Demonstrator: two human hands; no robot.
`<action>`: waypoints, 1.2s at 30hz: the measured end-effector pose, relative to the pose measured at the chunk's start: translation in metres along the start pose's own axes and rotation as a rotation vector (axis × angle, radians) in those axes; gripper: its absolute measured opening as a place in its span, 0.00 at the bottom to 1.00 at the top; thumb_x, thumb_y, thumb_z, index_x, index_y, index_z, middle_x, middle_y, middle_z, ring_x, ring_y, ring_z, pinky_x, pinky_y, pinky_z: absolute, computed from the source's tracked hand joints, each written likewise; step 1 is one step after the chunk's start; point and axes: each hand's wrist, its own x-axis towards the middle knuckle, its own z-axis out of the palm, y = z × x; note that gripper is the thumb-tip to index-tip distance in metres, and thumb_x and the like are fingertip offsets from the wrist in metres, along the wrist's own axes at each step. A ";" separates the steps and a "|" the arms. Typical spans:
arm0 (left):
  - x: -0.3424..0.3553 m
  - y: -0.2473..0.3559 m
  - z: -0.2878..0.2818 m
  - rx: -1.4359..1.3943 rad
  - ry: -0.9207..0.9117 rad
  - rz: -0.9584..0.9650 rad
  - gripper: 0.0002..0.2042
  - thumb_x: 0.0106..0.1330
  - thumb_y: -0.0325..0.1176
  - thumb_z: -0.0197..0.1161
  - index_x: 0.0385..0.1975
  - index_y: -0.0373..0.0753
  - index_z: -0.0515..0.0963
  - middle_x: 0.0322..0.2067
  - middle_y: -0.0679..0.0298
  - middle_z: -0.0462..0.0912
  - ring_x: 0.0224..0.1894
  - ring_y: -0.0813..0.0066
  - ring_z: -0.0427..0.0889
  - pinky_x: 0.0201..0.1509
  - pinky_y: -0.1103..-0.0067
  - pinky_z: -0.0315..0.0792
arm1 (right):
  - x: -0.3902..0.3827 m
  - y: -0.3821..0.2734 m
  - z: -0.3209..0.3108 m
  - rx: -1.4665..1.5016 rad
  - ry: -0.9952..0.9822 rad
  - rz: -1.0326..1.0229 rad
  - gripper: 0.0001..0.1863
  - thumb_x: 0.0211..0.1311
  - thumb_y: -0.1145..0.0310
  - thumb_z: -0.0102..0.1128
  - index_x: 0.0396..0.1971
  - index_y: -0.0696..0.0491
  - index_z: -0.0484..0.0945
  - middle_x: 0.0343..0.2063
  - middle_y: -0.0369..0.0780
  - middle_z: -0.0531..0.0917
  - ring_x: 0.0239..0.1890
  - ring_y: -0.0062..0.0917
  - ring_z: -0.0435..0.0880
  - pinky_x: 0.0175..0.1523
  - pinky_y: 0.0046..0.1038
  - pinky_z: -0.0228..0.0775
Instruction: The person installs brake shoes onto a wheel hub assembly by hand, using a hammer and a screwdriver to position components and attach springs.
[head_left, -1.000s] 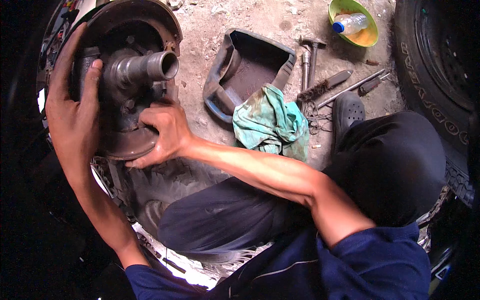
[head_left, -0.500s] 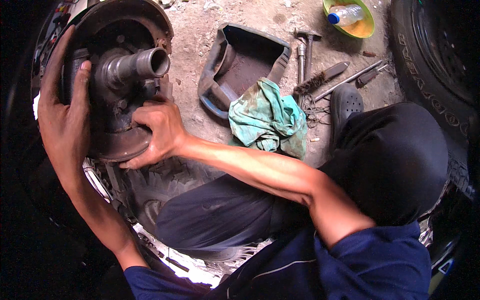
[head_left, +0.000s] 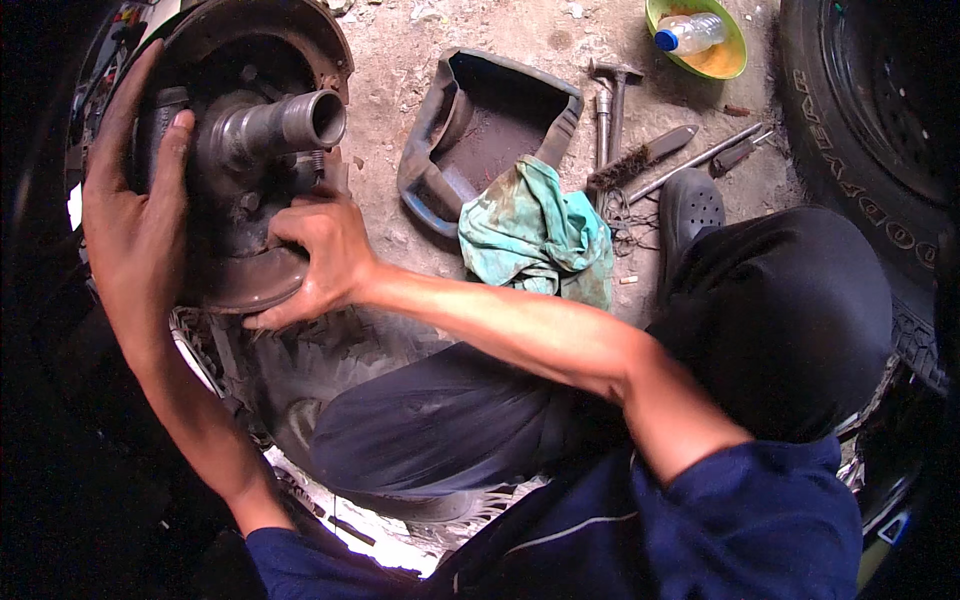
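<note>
A drum brake with its drum off fills the upper left, a bare metal spindle tube [head_left: 270, 130] jutting from its centre. Along the brake's left side my left hand [head_left: 140, 235] clasps the edge, long fingers outside and thumb inside, beside a dark cylindrical part. My right hand [head_left: 325, 250] grips the curved lower brake shoe [head_left: 250, 285], thumb underneath and fingers bent inward. Just above those fingers a small coil spring [head_left: 318, 160] shows. What the right fingertips touch is hidden. Another curved shoe [head_left: 285, 28] arcs across the top.
On the ground lie a cut-open dark container [head_left: 420, 180], a stained green cloth [head_left: 535, 230], a hammer [head_left: 617, 105], a wire brush [head_left: 640, 157] and metal rods [head_left: 690, 165]. A green bowl [head_left: 740, 65] holds a plastic bottle [head_left: 695, 32]. A tyre [head_left: 820, 130] stands at right.
Both hands and the brake sit slightly farther right in the picture. Each hand keeps its hold, and the items on the ground look almost the same.
</note>
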 end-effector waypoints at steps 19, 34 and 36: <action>-0.005 0.005 -0.003 0.116 0.022 -0.069 0.22 0.67 0.34 0.62 0.62 0.45 0.73 0.59 0.58 0.76 0.62 0.67 0.73 0.67 0.70 0.64 | -0.002 -0.001 0.007 0.094 0.014 0.063 0.40 0.19 0.46 0.82 0.34 0.53 0.71 0.32 0.44 0.77 0.33 0.40 0.78 0.41 0.37 0.69; -0.006 0.012 -0.006 0.257 0.003 -0.027 0.23 0.66 0.32 0.63 0.63 0.44 0.72 0.61 0.60 0.74 0.65 0.65 0.70 0.68 0.69 0.64 | -0.006 0.006 0.027 0.007 0.121 -0.069 0.55 0.21 0.40 0.80 0.53 0.50 0.63 0.53 0.48 0.68 0.56 0.50 0.67 0.63 0.51 0.55; -0.006 0.011 -0.002 0.234 -0.002 -0.046 0.25 0.64 0.31 0.65 0.63 0.44 0.71 0.62 0.60 0.73 0.65 0.65 0.70 0.68 0.70 0.64 | -0.007 0.010 0.025 0.007 0.106 -0.062 0.55 0.22 0.40 0.80 0.53 0.50 0.62 0.53 0.49 0.68 0.56 0.51 0.66 0.63 0.52 0.56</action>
